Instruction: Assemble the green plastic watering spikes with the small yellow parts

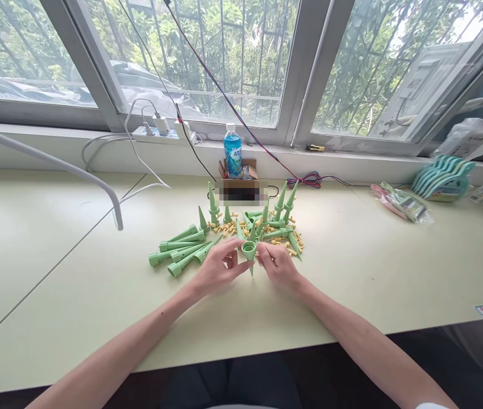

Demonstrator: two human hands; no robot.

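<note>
- Forearms (152, 319) low: left hand (219, 268) grips a green spike (249, 256), tip down, over the counter (228, 324).
- Right hand (281, 266) pinched closed beside it, contents unclear.
- Seemingly midway: other spikes (185, 262) piled left, yellow pegs (227, 228) loose.

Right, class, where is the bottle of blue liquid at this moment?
In the head view, the bottle of blue liquid is near the middle, in or just behind the open cardboard box, beyond the green spikes.
</note>
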